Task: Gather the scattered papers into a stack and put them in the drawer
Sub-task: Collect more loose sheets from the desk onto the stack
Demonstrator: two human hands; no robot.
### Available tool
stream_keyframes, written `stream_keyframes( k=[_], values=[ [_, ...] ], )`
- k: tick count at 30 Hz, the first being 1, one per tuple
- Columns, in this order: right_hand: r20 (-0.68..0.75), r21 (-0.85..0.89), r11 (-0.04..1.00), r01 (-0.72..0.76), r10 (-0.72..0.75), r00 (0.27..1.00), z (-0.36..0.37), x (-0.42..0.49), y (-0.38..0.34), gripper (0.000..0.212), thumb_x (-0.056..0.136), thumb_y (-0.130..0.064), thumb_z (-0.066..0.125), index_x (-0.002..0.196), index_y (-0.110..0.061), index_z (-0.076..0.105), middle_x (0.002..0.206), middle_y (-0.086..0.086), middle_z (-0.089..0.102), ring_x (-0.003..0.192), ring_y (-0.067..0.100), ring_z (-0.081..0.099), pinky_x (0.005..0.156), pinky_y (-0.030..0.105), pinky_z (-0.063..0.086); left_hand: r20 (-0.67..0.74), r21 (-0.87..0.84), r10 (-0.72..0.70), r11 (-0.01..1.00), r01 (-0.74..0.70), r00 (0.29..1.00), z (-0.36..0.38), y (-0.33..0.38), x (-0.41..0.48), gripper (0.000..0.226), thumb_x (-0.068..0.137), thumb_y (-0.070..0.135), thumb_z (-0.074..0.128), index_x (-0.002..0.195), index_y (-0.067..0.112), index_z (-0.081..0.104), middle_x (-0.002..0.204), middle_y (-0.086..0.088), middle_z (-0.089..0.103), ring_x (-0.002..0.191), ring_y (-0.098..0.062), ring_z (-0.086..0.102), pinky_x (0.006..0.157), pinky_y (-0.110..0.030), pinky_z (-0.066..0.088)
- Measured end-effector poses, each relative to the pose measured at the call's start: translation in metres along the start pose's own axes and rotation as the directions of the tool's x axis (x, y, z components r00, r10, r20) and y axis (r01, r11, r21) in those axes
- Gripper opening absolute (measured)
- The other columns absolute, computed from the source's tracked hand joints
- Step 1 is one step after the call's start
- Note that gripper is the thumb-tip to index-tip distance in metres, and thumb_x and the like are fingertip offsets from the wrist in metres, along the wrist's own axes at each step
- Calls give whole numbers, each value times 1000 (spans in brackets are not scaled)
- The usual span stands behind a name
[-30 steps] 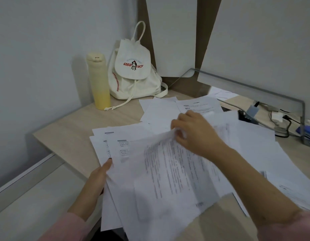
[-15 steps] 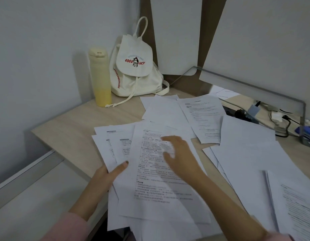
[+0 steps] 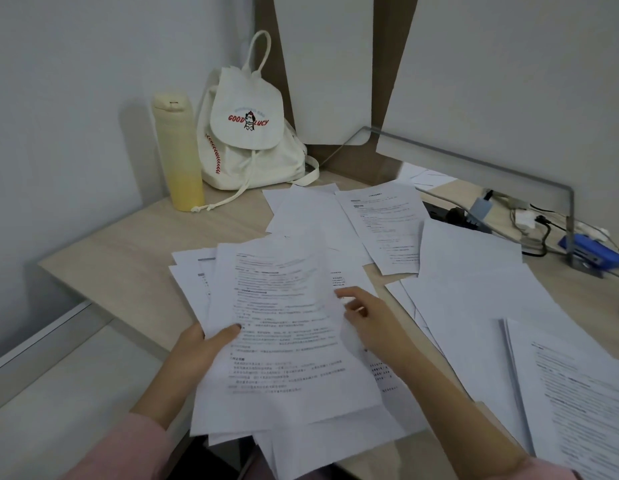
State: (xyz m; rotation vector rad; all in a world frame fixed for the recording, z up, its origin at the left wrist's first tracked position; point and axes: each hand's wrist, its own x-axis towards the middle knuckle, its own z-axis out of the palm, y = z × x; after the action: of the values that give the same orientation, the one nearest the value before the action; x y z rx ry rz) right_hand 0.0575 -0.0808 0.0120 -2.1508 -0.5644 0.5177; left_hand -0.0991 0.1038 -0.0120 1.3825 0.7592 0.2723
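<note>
Wooden desk (image 3: 128, 258), loose overlapping printed papers (image 3: 290, 327)

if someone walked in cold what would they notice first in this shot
Printed white paper everywhere: a bundle of sheets gripped by the left hand at the desk's near edge, with the right hand at the bundle's right side, and more loose papers spread over the desk to the right. Next comes the cream backpack with red lettering in the far corner, and the yellow bottle standing upright just left of it.
</note>
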Motion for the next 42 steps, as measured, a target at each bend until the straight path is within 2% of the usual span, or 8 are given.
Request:
stream_keyframes(
  k=[3, 8, 12, 20, 25, 31, 37, 42],
  values=[
    [-35, -13, 998, 66, -66, 997, 2, 3, -5, 32, 94, -10, 44, 108, -32, 63, 107, -2, 59, 88, 10, 54, 69, 10, 40, -31, 40, 2, 999, 0, 1000, -2, -2, -2, 25, 91, 7, 55, 115, 10, 58, 103, -9, 63, 86, -19, 60, 88, -32, 43],
    [-293, -142, 943, -302, 251, 923, -26, 11, 22, 48, 86, -18, 57, 132, -13, 46, 128, 14, 50, 116, 30, 48, 97, 38, 42, -54, 58, -1, 998, 4, 999, -1, -3, -1, 28, 92, 8, 54, 119, 8, 58, 109, -11, 62, 96, -25, 59, 90, -33, 42],
    [-133, 93, 948, -304, 315, 940, -25, 10, 18, 46, 87, -10, 55, 132, -5, 45, 117, 13, 57, 106, 28, 54, 92, 35, 43, -63, 31, 10, 999, -8, 998, 1, -4, -1, 31, 89, 6, 57, 120, 10, 57, 108, -9, 63, 93, -24, 60, 88, -33, 43],
    [-11, 173, 985, -25, 27, 1000, 11, 6, -3, 33, 90, -7, 52, 121, -19, 52, 115, -9, 60, 104, 4, 55, 95, 18, 42, -65, -25, 72, 997, -73, 995, 11, -5, -10, 46, 89, -4, 54, 133, 6, 46, 115, -8, 57, 104, -23, 55, 91, -31, 40],
    [-45, 274, 960, -62, 77, 996, 1, 5, 11, 57, 88, -17, 62, 139, -14, 36, 125, -2, 51, 116, 14, 50, 98, 25, 37, -94, -85, 151, 984, -159, 984, 11, -3, -21, 40, 90, -1, 53, 127, 15, 50, 109, 3, 63, 98, -14, 60, 85, -26, 45],
    [91, 451, 880, -149, 121, 988, -16, -4, 23, 46, 86, -18, 62, 130, -16, 49, 119, 7, 65, 105, 24, 65, 96, 41, 50, -113, -280, 88, 953, -116, 990, 23, 5, -21, 23, 87, 11, 60, 106, 23, 64, 103, 3, 71, 94, -17, 67, 84, -36, 51],
    [79, 402, 911, -92, 66, 995, -9, -10, 21, 21, 90, -6, 51, 103, -19, 61, 95, -7, 71, 83, 8, 70, 63, 16, 53, -61, -306, 33, 951, -50, 998, 33, -1, -19, 34, 87, 11, 61, 121, 17, 58, 113, -1, 67, 99, -19, 64, 89, -36, 48],
    [27, 418, 893, -163, 167, 986, -34, -15, 22, 30, 87, -31, 60, 115, -22, 59, 108, -1, 64, 96, 16, 61, 77, 22, 47, -170, -400, 38, 911, -104, 985, 26, -4, -19, 29, 88, 10, 60, 116, 20, 61, 114, -3, 67, 103, -23, 62, 96, -41, 46]
  ],
)
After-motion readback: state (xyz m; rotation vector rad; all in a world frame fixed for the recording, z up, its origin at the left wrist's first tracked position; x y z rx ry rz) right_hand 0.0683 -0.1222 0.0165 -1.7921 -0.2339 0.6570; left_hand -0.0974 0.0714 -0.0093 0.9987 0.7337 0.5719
